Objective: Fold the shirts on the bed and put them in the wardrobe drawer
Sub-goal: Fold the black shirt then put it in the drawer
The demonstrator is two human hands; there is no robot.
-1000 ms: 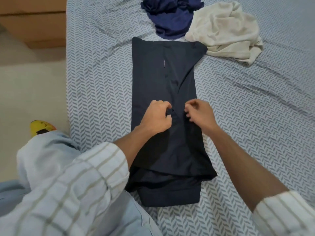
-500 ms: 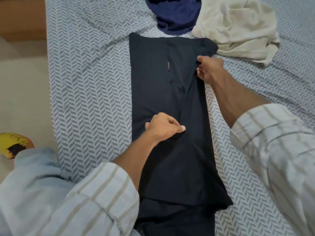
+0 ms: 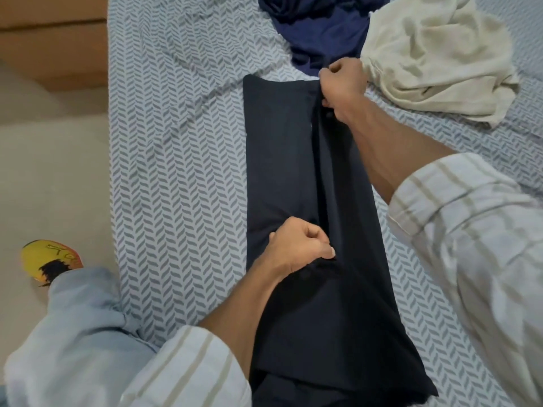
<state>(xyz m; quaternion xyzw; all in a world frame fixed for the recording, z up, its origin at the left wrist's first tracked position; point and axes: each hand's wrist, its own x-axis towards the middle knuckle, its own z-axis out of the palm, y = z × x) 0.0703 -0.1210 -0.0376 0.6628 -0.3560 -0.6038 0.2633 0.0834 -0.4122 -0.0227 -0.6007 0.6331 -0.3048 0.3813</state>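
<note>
right hand (image 3: 342, 83) moved up — pinching black shirt (image 3: 279, 160), left hand (image 3: 299, 248) gripping

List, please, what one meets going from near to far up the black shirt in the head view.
Left hand gripping the black shirt mid-length → right hand pinching its far end → blue shirt crumpled beyond.

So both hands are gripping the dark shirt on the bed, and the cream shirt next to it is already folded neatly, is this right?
Not quite. The head view shows the cream shirt lying crumpled, not folded. The rest holds: the left hand and the right hand both grip the dark shirt on the bed.
</note>
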